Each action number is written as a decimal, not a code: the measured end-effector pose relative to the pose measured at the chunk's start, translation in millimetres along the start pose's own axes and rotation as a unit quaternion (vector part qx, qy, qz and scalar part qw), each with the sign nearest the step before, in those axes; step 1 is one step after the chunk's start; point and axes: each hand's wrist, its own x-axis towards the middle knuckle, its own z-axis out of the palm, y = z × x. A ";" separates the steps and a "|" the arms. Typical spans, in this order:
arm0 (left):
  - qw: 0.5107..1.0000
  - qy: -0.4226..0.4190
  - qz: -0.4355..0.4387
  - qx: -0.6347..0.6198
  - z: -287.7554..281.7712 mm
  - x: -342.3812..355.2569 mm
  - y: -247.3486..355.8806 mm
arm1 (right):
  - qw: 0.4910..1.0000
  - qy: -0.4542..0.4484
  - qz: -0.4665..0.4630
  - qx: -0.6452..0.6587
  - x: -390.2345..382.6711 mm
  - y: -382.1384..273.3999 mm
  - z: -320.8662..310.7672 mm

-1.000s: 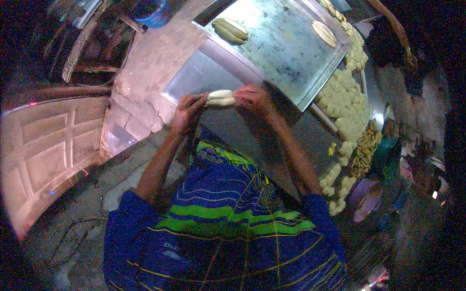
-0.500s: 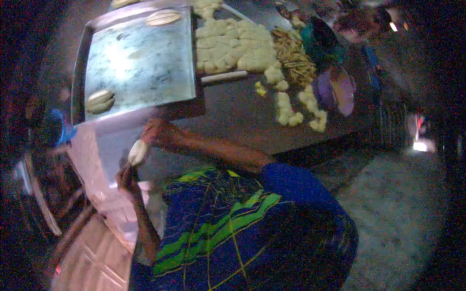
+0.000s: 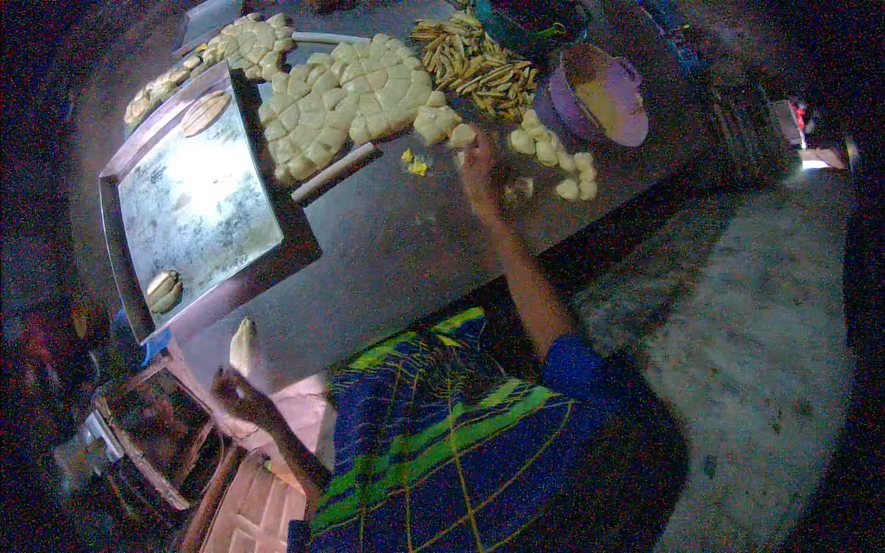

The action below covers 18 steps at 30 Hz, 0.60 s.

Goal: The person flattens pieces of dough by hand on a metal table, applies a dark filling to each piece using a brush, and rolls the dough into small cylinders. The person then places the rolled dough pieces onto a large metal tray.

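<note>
My right hand [image 3: 477, 180] is stretched out over the table, its fingers closed around a pale dough ball beside another dough ball [image 3: 463, 136]; the hand hides part of what it grips. My left hand [image 3: 241, 398] is low at the table's near edge, fingers loosely curved with a gap between them. Just beyond its fingertips lies a shaped, elongated dough piece [image 3: 243, 347]. Two more shaped pieces, with ridged tops, rest on the metal baking tray [image 3: 198, 207]: one ridged piece [image 3: 164, 291] at the near corner and another ridged piece [image 3: 205, 113] at the far end.
Flat masses of divided dough [image 3: 369, 92] cover the middle of the table [image 3: 387, 240], with a rolling pin [image 3: 336, 172] alongside. Yellow bits [image 3: 415, 164], dough balls [image 3: 562, 161], a heap of brown sticks [image 3: 475, 64] and a purple basin [image 3: 599, 97] are further right.
My right hand has left the shaped dough piece and swung right to the dough balls. The piece now lies on the table, and my left hand has come off it. The view has turned.
</note>
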 end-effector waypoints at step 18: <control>0.940 -0.236 -0.153 -0.192 119.9 -111.7 184.8 | 0.969 -0.225 0.091 0.055 121.6 10.6 -91.7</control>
